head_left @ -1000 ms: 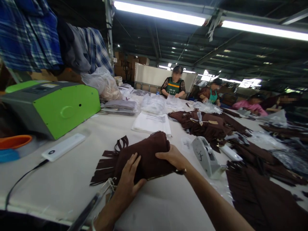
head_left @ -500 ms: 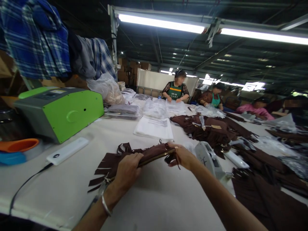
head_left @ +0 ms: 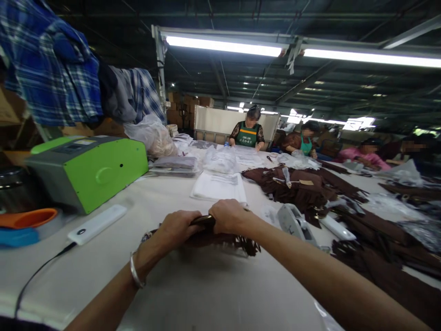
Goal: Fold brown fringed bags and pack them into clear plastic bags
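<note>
Both hands grip a dark brown fringed bag (head_left: 206, 238) along its upper edge, over the near part of the white table. My left hand (head_left: 177, 227) closes around the left end of that edge, and a silver bangle circles the wrist. Fingers curled, my right hand (head_left: 229, 216) holds the edge a little to the right. Fringe strips dangle below my right hand. My hands and forearms hide much of the bag. Just beyond it lies a stack of white printed plastic bags (head_left: 218, 186).
A green and grey machine (head_left: 106, 172) stands at left, with a white corded device (head_left: 98, 224) before it. A grey tape dispenser (head_left: 294, 223) and a pile of brown fringed bags (head_left: 296, 186) are at right. A co-worker in a green apron (head_left: 248, 137) works across the table.
The bag has turned from lying slanted, fringe to the left, to hanging from its top edge between my hands. My right hand has moved left, nearer my left hand.
</note>
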A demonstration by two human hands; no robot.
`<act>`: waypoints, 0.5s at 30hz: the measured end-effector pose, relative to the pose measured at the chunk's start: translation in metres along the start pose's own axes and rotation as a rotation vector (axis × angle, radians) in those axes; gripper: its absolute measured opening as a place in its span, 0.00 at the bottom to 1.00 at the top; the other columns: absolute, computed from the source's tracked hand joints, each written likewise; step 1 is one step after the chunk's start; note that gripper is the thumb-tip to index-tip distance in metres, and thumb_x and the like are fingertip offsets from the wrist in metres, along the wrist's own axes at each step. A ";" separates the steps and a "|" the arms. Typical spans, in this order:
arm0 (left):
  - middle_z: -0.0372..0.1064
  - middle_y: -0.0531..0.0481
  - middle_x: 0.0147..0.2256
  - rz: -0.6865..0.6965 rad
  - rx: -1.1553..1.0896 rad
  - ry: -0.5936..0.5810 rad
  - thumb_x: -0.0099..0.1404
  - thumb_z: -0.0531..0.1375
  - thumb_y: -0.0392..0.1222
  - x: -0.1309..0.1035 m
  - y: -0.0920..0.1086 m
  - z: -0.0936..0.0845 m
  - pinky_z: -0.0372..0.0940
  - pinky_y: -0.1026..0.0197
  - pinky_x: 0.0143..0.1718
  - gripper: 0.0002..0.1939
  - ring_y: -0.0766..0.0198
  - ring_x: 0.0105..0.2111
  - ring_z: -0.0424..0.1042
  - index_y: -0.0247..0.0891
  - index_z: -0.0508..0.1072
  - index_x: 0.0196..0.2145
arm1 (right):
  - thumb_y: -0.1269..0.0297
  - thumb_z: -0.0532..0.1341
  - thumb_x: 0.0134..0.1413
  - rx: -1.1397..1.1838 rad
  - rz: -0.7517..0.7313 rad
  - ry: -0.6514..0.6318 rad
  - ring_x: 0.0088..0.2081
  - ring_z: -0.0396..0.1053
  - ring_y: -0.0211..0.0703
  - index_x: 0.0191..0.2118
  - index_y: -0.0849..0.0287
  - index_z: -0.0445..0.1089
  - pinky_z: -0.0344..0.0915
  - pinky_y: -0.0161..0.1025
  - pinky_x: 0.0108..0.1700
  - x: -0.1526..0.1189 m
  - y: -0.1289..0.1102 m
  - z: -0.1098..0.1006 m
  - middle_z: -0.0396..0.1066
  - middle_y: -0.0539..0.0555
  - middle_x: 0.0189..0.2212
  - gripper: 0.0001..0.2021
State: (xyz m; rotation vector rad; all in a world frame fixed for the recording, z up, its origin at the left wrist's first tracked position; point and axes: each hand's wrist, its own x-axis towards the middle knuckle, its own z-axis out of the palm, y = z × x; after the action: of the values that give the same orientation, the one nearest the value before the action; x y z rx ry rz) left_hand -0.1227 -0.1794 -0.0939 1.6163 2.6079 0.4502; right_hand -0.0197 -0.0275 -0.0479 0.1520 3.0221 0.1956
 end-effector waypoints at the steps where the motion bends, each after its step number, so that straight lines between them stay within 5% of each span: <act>1: 0.77 0.53 0.42 -0.019 0.015 -0.010 0.62 0.59 0.48 -0.006 -0.007 -0.004 0.62 0.60 0.37 0.14 0.54 0.41 0.75 0.50 0.73 0.45 | 0.59 0.66 0.43 0.019 0.002 -0.017 0.35 0.75 0.53 0.39 0.57 0.77 0.67 0.39 0.33 0.002 0.007 -0.001 0.78 0.59 0.35 0.14; 5: 0.77 0.53 0.38 -0.106 0.143 -0.085 0.57 0.61 0.44 -0.021 -0.038 -0.016 0.61 0.61 0.33 0.12 0.55 0.39 0.75 0.49 0.74 0.40 | 0.52 0.67 0.41 0.142 -0.012 -0.102 0.32 0.74 0.46 0.42 0.54 0.77 0.62 0.33 0.26 -0.003 0.040 -0.008 0.78 0.53 0.34 0.19; 9: 0.77 0.54 0.32 -0.041 0.217 -0.141 0.57 0.62 0.43 -0.001 -0.050 -0.027 0.60 0.64 0.28 0.05 0.58 0.33 0.75 0.48 0.76 0.33 | 0.54 0.69 0.42 0.221 -0.035 -0.187 0.29 0.72 0.39 0.40 0.53 0.78 0.61 0.30 0.25 -0.008 0.066 -0.006 0.78 0.47 0.31 0.17; 15: 0.76 0.47 0.33 0.065 0.354 0.028 0.60 0.60 0.41 0.041 -0.035 -0.061 0.62 0.60 0.33 0.06 0.55 0.35 0.74 0.43 0.76 0.34 | 0.59 0.66 0.48 0.031 0.078 0.049 0.36 0.73 0.49 0.40 0.58 0.76 0.63 0.36 0.32 -0.014 0.083 -0.013 0.76 0.57 0.35 0.13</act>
State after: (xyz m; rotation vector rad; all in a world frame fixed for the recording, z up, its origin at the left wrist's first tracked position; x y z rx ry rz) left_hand -0.1829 -0.1713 -0.0395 1.8038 2.7855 0.0092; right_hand -0.0001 0.0515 -0.0227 0.2726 3.0710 0.1612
